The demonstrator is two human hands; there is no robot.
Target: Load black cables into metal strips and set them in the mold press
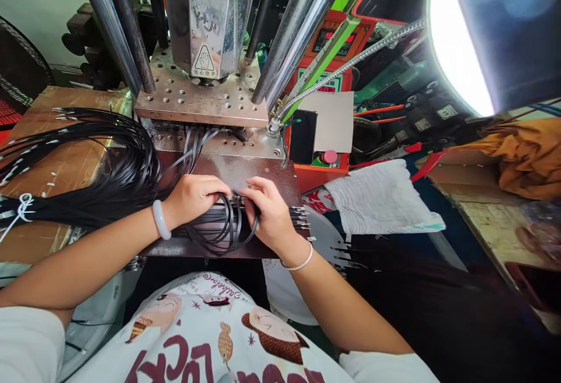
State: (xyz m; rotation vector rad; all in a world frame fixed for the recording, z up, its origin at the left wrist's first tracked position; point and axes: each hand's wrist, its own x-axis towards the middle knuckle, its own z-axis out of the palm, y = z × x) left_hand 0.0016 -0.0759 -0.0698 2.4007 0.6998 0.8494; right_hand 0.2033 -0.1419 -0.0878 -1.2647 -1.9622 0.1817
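Coiled black cables hang in loops between my two hands, over the front of the machine's work plate. My left hand is closed on the loops at their upper left, thumb and fingers pinched together. On the other side, my right hand is closed around the cable's right part, with fingertips near the left ones. What the fingertips meet at is too small to make out. Under the loops, more flat black cables with metal ends lie side by side on the dark plate.
A large bundle of black cables lies on a cardboard box at left. The press with steel columns stands ahead. To the right are a red control box, a phone, a grey cloth and a bright lamp.
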